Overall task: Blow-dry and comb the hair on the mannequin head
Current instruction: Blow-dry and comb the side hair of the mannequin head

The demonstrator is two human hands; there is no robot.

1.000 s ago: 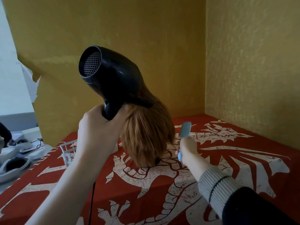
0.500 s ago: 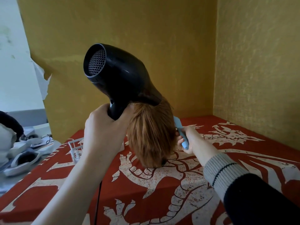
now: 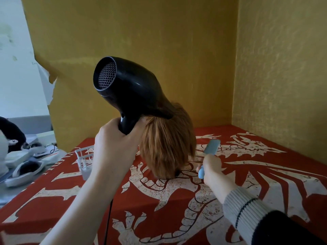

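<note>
Hair (image 3: 166, 149) on the mannequin head, short and ginger, stands on the red dragon-print cloth (image 3: 177, 209) near the yellow corner. Our left hand (image 3: 115, 147) grasps the black hair dryer (image 3: 129, 91) by its handle, nozzle down on the crown. Our right hand (image 3: 212, 165) clasps the blue comb (image 3: 210, 147) by its lower end, just right of the strands. We judge the hair soft and light, the head liable to tip, so gentle strokes suit it.

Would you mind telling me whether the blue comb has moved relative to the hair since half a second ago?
Yes. The comb has swung down and out to the right of the hair.
</note>
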